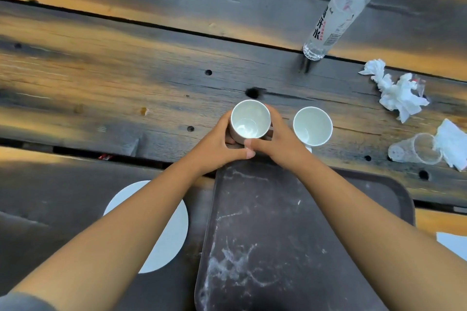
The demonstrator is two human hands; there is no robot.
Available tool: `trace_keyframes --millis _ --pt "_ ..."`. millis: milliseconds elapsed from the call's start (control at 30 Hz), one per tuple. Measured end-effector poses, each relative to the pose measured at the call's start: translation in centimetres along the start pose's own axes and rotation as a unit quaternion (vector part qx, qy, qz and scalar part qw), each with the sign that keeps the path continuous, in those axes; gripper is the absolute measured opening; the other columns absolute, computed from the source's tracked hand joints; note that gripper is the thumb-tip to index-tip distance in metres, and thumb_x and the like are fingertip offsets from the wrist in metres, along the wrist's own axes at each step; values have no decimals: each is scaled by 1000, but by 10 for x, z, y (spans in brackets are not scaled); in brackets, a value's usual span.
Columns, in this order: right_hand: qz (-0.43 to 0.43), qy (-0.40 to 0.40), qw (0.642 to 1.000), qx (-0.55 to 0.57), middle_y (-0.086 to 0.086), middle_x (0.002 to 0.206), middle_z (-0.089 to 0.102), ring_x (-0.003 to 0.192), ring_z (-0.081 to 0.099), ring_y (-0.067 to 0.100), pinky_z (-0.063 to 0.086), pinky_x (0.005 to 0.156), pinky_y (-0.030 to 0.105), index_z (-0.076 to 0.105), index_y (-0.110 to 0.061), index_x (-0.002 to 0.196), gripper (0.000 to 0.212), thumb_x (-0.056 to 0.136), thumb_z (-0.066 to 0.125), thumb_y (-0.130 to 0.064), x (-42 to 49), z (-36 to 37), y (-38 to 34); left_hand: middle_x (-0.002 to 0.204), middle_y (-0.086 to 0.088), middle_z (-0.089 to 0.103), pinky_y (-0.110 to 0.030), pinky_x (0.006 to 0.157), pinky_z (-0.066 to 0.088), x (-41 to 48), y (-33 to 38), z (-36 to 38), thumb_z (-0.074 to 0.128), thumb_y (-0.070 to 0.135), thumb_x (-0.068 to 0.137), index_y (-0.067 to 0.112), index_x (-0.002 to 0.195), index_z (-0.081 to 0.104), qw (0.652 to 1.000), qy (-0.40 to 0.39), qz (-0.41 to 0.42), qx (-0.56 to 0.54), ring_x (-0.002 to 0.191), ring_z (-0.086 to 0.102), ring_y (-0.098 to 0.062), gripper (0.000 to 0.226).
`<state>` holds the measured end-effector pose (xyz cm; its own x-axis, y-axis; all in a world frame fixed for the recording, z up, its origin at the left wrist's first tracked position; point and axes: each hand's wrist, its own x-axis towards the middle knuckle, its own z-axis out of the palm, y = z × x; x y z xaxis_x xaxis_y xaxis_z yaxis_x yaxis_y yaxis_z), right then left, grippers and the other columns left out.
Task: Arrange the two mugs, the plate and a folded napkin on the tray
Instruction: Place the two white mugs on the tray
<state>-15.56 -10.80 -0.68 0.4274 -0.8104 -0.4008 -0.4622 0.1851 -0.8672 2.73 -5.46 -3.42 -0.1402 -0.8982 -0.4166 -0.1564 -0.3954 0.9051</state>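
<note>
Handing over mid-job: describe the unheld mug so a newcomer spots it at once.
Find the dark tray; two white mugs are just beyond its far edge. The free mug is the right-hand one, toward the crumpled tissues; the left hand and right hand grip the other mug.

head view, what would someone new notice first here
Two bare forearms reach up the middle, and the left hand and right hand wrap around a white mug just past the far edge of the dark tray. A second white mug stands to its right on the wooden table, and a white plate lies left of the tray, partly under the left forearm. Further back, a clear bottle stands upright near crumpled tissues.
</note>
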Motion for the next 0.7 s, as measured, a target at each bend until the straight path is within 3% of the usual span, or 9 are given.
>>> trace_keyframes --millis 167,267,367,467,567,700 --pt "-7 28 1000 9 -31 119 55 105 53 -22 43 83 1 41 -37 137 75 79 82 -11 -6 -1 -5 136 20 56 -18 94 50 -3 9 1 91 31 70 45 148 33 1000 8 9 5 122 57 3 98" --pt "-15 38 999 15 -27 121 56 104 54 -21 42 80 -1 43 -34 138 75 79 82 -10 -14 -2 -8 136 18 57 -23 95 54 -10 15 4 90 25 72 44 149 33 1000 -1 13 -13 122 60 -3 98" --pt "-20 47 998 27 -23 126 56 115 56 -7 48 90 11 43 -34 140 77 77 83 -11 -28 0 -11 134 22 57 -21 91 55 -20 19 9 88 14 74 40 150 33 1000 -6 18 -24 122 61 -4 97" --pt "-30 52 998 35 -23 125 56 122 56 2 49 104 31 44 -38 135 76 74 81 -13 -46 3 -12 140 11 56 -26 100 52 -34 21 16 87 8 76 37 152 30 999 -14 16 -24 126 58 -6 100" --pt "-34 48 997 46 -16 128 56 124 55 6 49 107 41 46 -37 134 73 72 79 -15 -63 3 -10 138 16 56 -31 108 46 -45 23 23 88 14 76 42 150 30 1000 -16 17 -3 127 56 -2 98" --pt "-31 50 998 38 -20 129 57 128 55 9 47 109 47 46 -41 135 76 73 81 -14 -85 1 -2 139 19 55 -32 108 46 -61 20 40 89 17 75 43 149 31 1000 -15 15 5 128 54 0 97"
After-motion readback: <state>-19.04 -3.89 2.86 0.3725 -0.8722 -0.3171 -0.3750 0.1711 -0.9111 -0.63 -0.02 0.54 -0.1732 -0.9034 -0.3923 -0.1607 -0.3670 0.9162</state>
